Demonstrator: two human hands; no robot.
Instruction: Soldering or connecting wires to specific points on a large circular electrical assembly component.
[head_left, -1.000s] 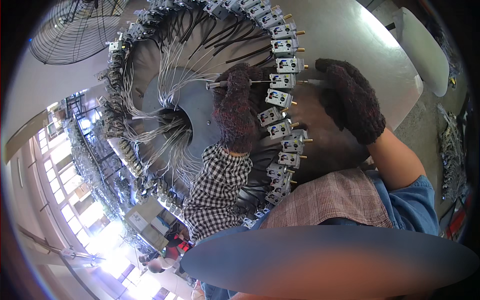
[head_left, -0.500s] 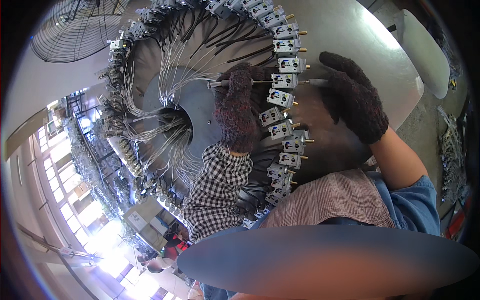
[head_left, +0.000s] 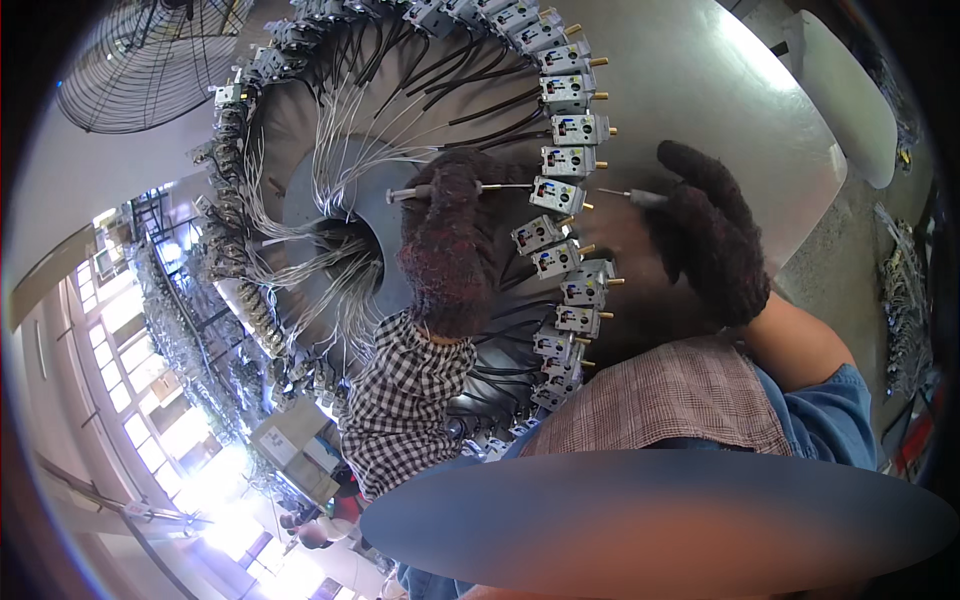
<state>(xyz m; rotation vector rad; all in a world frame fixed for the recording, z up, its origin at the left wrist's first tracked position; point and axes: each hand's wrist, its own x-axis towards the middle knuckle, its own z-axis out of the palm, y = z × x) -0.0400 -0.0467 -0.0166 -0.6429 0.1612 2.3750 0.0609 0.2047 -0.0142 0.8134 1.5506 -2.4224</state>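
Note:
My left hand, in a dark knitted glove, is closed around a metal screwdriver-like tool with a thin shaft. That shaft points right, its tip close to the inner side of a small silver switch unit with a brass stem. On the outer side, my right hand, also gloved, grips a slim screwdriver. Its thin tip points left towards the same unit, a short gap from the brass stem. One right-hand finger stretches upward; the glove hides the others.
Several similar switch units form a ring on the round metal table. Black-sleeved silver wires run from them into a central hole. A wire-guarded fan stands at far left. A pale stool-like seat is at right.
Both hands have come nearer to me with their tools, passing from one switch unit to the neighbouring one. The left hand has also drawn left, and the right tool's thin tip now shows.

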